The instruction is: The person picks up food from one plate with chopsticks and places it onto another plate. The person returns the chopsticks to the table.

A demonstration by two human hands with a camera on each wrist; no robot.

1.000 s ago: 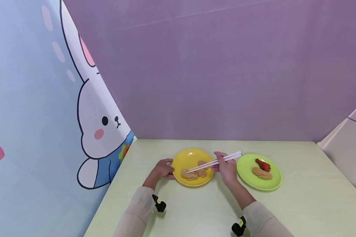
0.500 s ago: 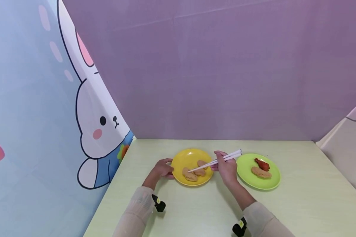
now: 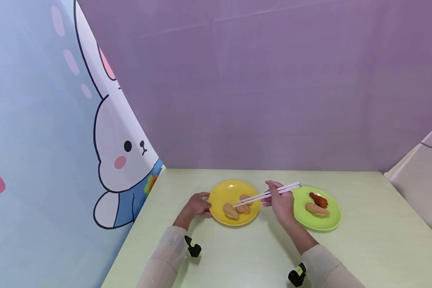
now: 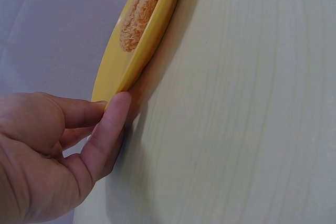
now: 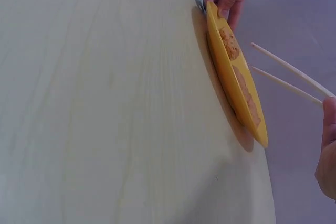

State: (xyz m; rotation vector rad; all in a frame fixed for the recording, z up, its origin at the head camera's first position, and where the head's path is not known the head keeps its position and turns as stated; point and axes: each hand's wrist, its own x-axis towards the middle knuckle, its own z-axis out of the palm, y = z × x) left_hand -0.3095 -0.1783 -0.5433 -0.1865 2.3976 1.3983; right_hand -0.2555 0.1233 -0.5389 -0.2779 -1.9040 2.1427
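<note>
While in right hand [image 3: 283, 205], chopsticks [image 3: 256, 197] over yellow plate [image 3: 224, 195].

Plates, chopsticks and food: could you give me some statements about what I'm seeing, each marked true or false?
1. The right hand holds the chopsticks. True.
2. The left hand holds the yellow plate by its rim. True.
3. A red drumstick lies on the green plate. True.
4. The green plate is left of the yellow plate. False: it is on the right.
5. The chopsticks are clamped on food. False: in the right wrist view, their tips are apart, nothing between.
6. The yellow plate bears just one piece. False: it bears several food pieces.
</note>
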